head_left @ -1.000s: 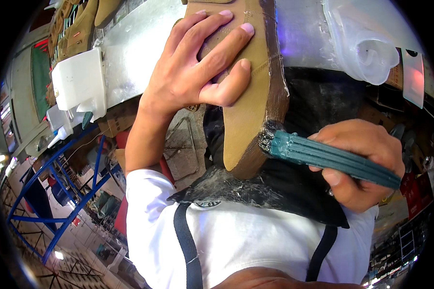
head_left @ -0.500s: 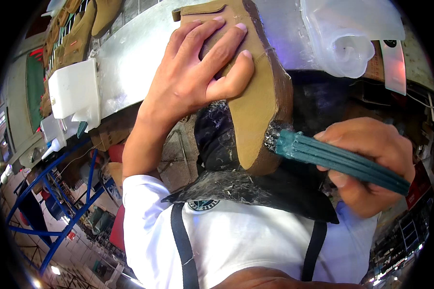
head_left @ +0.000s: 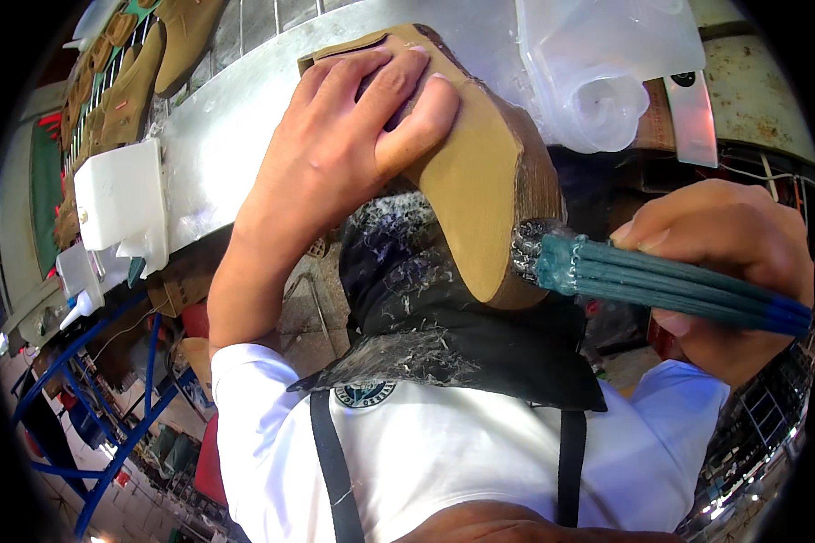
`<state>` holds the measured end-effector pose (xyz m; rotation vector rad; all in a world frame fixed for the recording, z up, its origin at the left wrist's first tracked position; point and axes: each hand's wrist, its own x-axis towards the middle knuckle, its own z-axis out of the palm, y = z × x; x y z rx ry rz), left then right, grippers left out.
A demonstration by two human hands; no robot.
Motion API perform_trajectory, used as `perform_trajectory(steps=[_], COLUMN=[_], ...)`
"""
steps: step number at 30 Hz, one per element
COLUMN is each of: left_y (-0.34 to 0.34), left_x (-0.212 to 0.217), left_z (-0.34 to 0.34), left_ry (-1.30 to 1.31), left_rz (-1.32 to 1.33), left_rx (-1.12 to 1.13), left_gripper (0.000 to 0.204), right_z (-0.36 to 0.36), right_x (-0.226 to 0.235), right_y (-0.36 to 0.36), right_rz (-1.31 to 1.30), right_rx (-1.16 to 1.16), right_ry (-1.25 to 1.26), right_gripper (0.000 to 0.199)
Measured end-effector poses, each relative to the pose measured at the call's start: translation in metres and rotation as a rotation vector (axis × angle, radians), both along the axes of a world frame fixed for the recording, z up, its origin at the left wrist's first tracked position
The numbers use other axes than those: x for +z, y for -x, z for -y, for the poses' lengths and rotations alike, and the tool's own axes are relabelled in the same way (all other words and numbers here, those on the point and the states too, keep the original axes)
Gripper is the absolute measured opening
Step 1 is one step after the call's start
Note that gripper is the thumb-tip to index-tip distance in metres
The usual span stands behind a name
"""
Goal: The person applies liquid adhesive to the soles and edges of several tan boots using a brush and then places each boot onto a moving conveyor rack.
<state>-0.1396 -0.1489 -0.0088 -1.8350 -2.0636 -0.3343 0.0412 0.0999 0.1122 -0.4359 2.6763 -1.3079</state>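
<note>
Your half-curled left hand (head_left: 335,136) holds a tan, suede-looking boot (head_left: 480,163) over the silver metal worktop's (head_left: 213,140) edge, seemingly keeping its brown sole (head_left: 536,172) turned toward the ribbed teal brush (head_left: 647,279) your right hand (head_left: 738,240) grips.

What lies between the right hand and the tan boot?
In the head view, a teal-handled brush spans the stretch between the right hand and the tan boot, its dark bristles against the brown sole.

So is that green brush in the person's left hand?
No, the right hand grips the green brush, while the left hand holds the tan shoe.
</note>
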Motion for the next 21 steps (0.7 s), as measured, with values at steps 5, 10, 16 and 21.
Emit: perform_trajectory(steps=[5, 10, 16, 21], left_y=[0.007, 0.014, 0.019, 0.017], left_x=[0.011, 0.020, 0.031, 0.028], left_z=[-0.010, -0.021, -0.025, -0.027], left_ry=[0.026, 0.034, 0.063, 0.014], left_rz=[0.071, 0.132, 0.192, 0.203], left_rx=[0.036, 0.090, 0.102, 0.083], left_gripper=[0.055, 0.049, 0.052, 0.055], right_z=[-0.003, -0.008, -0.018, -0.029], right_x=[0.022, 0.034, 0.041, 0.013], right_y=[0.001, 0.002, 0.015, 0.040], right_rz=[-0.043, -0.098, -0.069, 0.143], right_rx=[-0.055, -0.134, -0.377, -0.587], right_ry=[-0.157, -0.213, -0.031, 0.672], right_gripper=[0.035, 0.034, 0.033, 0.028])
